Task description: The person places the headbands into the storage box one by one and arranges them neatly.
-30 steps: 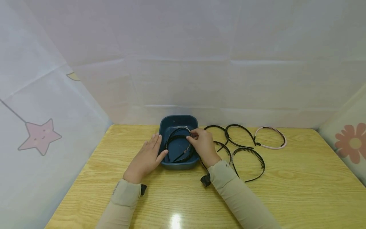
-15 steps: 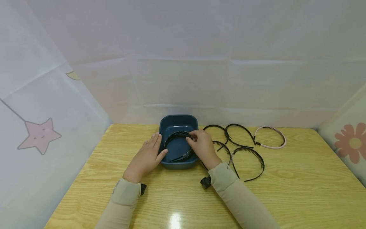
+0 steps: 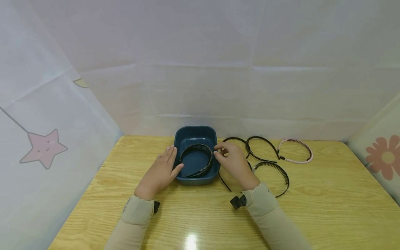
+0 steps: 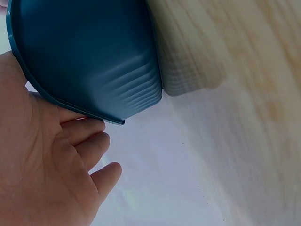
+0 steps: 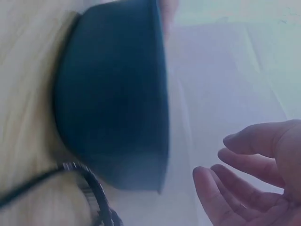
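Note:
A dark blue plastic bin [image 3: 195,181] stands on the wooden table with black toothed headbands [image 3: 205,169] lying overlapped inside it. My left hand [image 3: 158,173] rests along the bin's left rim, its fingers extended; in the left wrist view the fingers touch just under the lip of the bin wall [image 4: 84,52]. My right hand [image 3: 235,163] hovers by the right rim, fingers loosely bent and nothing between them. The right wrist view has its fingertips [image 5: 202,174] apart from the bin. Beneath this hand, a black headband [image 3: 225,183] is partly hidden.
Right of the bin, several more headbands lie on the table: a black toothed one [image 3: 286,175] in front, a plain black one [image 3: 261,137] behind, and a pink one [image 3: 295,161] farthest right. A white sheet [image 3: 200,86] hangs behind the table.
The upper headband dropped down into the bin onto the other one. My right hand let go of it and moved right, out past the rim. My left hand stayed put.

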`<action>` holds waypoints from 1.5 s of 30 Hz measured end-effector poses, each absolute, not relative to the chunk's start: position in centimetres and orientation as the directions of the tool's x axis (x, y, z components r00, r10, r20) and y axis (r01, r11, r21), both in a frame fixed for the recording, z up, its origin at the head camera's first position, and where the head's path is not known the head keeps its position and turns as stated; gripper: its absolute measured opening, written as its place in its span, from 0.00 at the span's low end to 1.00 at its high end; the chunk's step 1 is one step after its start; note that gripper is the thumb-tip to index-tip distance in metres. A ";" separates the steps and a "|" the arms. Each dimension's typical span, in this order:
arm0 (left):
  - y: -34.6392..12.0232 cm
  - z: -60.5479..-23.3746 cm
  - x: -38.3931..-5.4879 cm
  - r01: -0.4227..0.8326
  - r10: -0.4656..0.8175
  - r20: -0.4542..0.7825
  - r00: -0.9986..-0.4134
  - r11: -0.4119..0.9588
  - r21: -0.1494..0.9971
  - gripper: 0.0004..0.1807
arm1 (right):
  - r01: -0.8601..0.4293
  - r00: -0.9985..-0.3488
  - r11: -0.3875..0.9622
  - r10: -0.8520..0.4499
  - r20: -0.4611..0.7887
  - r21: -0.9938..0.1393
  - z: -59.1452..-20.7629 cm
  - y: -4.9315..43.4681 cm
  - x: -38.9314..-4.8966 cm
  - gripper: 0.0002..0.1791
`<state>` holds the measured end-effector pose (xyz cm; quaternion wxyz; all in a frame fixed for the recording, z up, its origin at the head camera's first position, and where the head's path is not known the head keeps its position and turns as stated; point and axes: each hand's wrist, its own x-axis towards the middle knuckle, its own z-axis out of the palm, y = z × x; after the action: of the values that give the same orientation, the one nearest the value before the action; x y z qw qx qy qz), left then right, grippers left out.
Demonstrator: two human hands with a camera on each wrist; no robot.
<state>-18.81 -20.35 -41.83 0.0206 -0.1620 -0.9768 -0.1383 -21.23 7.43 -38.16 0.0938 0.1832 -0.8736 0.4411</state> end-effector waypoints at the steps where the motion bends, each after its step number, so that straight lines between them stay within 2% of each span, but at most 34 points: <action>1: -20.4 -41.8 -18.8 0.322 0.310 0.084 -0.947 0.909 0.263 0.42 | -0.409 -0.913 0.545 -0.239 0.332 -0.732 -38.1 7.8 -21.2 0.10; 9: -20.1 -41.8 -18.9 0.329 0.318 0.084 -0.944 0.905 0.268 0.42 | -0.433 -0.900 0.596 -0.237 0.367 -0.677 -37.4 12.0 -21.4 0.12; 16: -20.1 -42.0 -18.9 0.334 0.323 0.083 -0.943 0.902 0.274 0.42 | -0.430 -0.889 0.625 -0.168 0.426 -0.651 -37.6 15.0 -21.5 0.10; 22: -20.3 -42.1 -18.9 0.324 0.313 0.084 -0.946 0.907 0.269 0.42 | -0.408 -0.889 0.654 -0.127 0.439 -0.637 -37.6 17.4 -22.1 0.12; 26: -20.2 -42.0 -18.9 0.321 0.314 0.070 -0.947 0.909 0.268 0.42 | -0.405 -0.861 0.682 -0.061 0.504 -0.609 -37.7 19.1 -22.4 0.11; 31: -20.2 -41.9 -18.9 0.317 0.312 0.066 -0.948 0.907 0.275 0.42 | -0.398 -0.797 0.713 0.044 0.603 -0.578 -38.1 21.4 -22.9 0.11; 34: -20.2 -41.9 -18.9 0.319 0.312 0.070 -0.947 0.907 0.275 0.41 | -0.342 -0.789 0.715 0.133 0.599 -0.610 -38.4 22.7 -23.2 0.13; 39: -20.1 -41.8 -18.9 0.317 0.311 0.064 -0.948 0.910 0.268 0.42 | -0.185 -0.812 0.678 0.302 0.499 -0.711 -39.4 24.7 -23.5 0.16; 45: -20.1 -41.7 -18.8 0.317 0.310 0.069 -0.948 0.908 0.275 0.41 | -0.039 -0.776 0.599 0.486 0.403 -0.799 -40.3 27.0 -23.8 0.17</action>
<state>-18.81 -20.09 -41.75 0.0120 -0.1606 -0.9766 -0.1425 -23.78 27.03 -40.34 0.3073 -0.1330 -0.8398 0.4273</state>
